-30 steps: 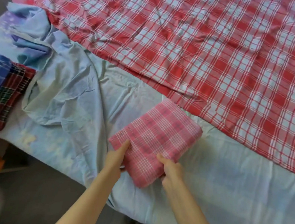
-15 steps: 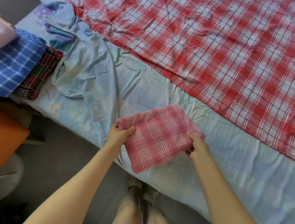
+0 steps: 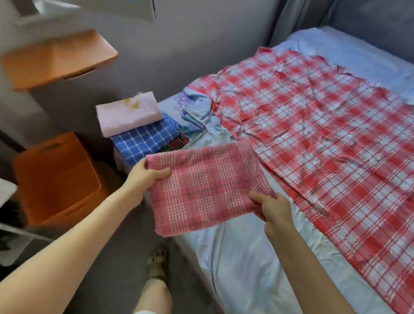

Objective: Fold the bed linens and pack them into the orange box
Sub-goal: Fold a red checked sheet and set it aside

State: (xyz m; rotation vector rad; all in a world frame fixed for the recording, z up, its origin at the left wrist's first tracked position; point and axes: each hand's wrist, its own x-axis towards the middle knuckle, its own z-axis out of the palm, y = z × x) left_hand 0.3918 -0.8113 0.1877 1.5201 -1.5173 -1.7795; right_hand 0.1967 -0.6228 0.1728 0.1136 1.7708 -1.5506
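The orange box is blurred. The dark plaid cloth is largely hidden under the blue checked cloth. The red checked sheet is cut off rightward.

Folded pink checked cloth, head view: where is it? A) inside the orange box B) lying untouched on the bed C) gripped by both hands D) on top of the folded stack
C: the left hand pinches one corner of the folded pink checked cloth and the right hand grips its opposite edge.

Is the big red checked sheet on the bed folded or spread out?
Spread out. The red checked sheet lies open and wrinkled across the bed, covering much of it.
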